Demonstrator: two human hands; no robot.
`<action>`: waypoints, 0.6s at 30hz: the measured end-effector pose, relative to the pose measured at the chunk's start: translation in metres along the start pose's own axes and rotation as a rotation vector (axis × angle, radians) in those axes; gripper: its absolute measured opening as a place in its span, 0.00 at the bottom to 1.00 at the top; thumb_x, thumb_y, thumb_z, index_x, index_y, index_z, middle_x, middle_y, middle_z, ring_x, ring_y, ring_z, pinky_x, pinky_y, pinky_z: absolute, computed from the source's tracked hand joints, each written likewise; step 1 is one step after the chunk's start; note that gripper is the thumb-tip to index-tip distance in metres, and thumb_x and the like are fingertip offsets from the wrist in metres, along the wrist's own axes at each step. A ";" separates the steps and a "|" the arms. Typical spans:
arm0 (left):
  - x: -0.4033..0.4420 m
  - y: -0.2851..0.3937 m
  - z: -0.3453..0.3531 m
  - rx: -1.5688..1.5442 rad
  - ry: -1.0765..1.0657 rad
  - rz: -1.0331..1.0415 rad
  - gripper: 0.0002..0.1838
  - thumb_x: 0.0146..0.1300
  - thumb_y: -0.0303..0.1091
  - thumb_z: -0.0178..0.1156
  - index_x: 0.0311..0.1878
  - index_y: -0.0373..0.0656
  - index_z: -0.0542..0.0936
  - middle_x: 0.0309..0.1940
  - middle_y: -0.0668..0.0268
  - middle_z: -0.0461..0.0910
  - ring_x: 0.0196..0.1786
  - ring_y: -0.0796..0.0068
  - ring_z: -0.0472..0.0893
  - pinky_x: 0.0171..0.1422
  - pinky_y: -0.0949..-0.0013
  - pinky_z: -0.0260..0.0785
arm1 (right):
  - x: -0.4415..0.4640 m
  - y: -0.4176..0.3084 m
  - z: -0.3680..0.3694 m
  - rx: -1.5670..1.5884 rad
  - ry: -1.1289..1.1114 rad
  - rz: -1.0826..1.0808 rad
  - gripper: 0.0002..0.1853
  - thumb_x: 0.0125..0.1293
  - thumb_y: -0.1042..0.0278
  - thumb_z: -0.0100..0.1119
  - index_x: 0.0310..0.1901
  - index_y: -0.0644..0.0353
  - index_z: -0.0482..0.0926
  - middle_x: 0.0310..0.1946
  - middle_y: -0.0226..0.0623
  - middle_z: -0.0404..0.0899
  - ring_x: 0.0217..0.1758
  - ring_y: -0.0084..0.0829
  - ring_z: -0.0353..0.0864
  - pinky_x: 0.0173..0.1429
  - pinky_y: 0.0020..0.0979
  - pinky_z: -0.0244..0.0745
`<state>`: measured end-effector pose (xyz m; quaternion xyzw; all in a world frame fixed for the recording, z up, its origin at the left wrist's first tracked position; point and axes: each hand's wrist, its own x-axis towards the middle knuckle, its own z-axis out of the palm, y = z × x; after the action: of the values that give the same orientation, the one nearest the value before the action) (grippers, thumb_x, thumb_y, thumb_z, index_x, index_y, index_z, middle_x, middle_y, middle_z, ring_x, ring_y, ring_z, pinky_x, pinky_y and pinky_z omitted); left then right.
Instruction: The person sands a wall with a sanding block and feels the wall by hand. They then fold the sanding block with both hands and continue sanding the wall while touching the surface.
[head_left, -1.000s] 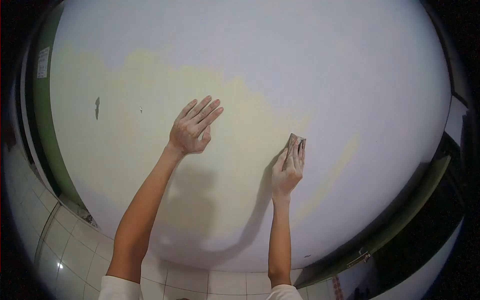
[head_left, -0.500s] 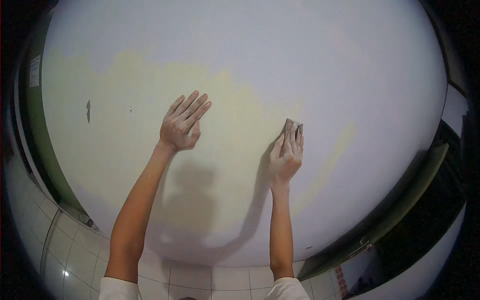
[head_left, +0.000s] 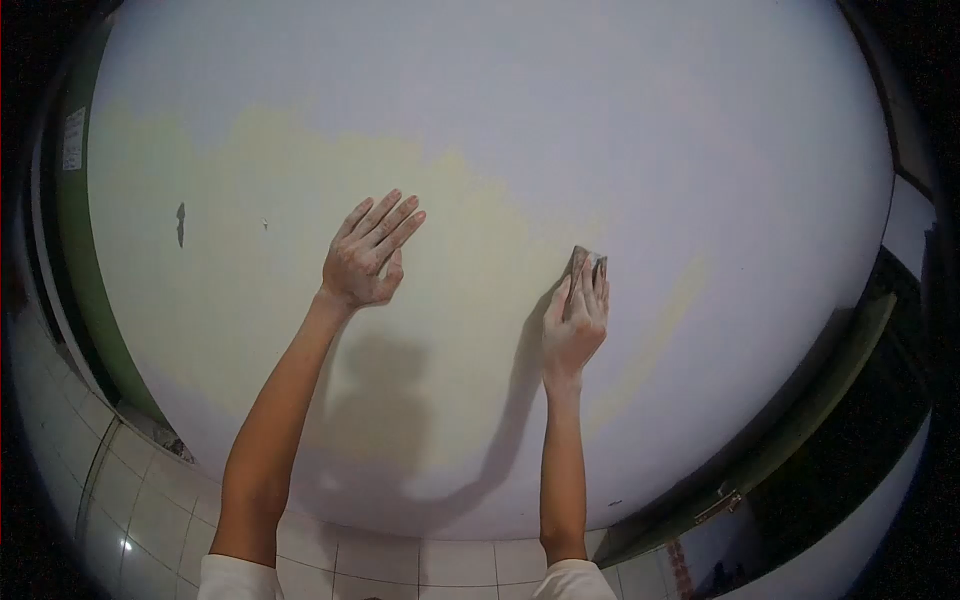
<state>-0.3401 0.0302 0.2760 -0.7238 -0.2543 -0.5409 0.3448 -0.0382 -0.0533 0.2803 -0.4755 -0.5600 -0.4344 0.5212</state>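
Folded dark sheet (head_left: 577, 261), patchy lilac-yellow wall (head_left: 480, 270)

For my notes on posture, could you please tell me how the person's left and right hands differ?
The left hand is open with nothing visibly held, while the right hand holds a dark sheet. The left hand slants toward the picture's right; the right hand points nearly straight up. Both look dusty.

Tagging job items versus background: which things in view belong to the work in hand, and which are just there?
In the job:
- right hand, holding folded dark sheet, possibly sandpaper
- wall with pale yellow patch
- left hand, open, at the wall

Just there:
- printed paper on green frame
- tiled floor
- metal door handle, lower right
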 end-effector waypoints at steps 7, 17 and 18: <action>0.001 0.000 0.000 -0.006 -0.002 -0.007 0.36 0.57 0.28 0.50 0.73 0.52 0.75 0.75 0.69 0.73 0.79 0.65 0.67 0.84 0.53 0.55 | -0.014 -0.006 -0.005 0.041 -0.050 0.040 0.18 0.75 0.76 0.54 0.64 0.67 0.80 0.66 0.44 0.80 0.76 0.46 0.71 0.79 0.46 0.65; 0.000 -0.001 0.000 -0.023 -0.011 -0.009 0.36 0.57 0.28 0.50 0.72 0.52 0.76 0.74 0.68 0.74 0.79 0.63 0.68 0.84 0.52 0.55 | 0.009 0.002 0.001 0.037 -0.001 0.050 0.16 0.77 0.72 0.56 0.61 0.69 0.82 0.65 0.42 0.80 0.75 0.47 0.73 0.77 0.42 0.70; 0.000 -0.001 0.001 -0.023 -0.011 -0.011 0.36 0.56 0.28 0.50 0.72 0.52 0.76 0.74 0.68 0.74 0.79 0.63 0.68 0.84 0.52 0.56 | 0.007 0.000 -0.001 0.039 -0.013 0.049 0.16 0.77 0.72 0.56 0.60 0.69 0.82 0.65 0.42 0.80 0.75 0.47 0.73 0.77 0.43 0.69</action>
<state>-0.3401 0.0313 0.2759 -0.7295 -0.2537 -0.5416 0.3320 -0.0378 -0.0534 0.2871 -0.4817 -0.5600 -0.4071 0.5372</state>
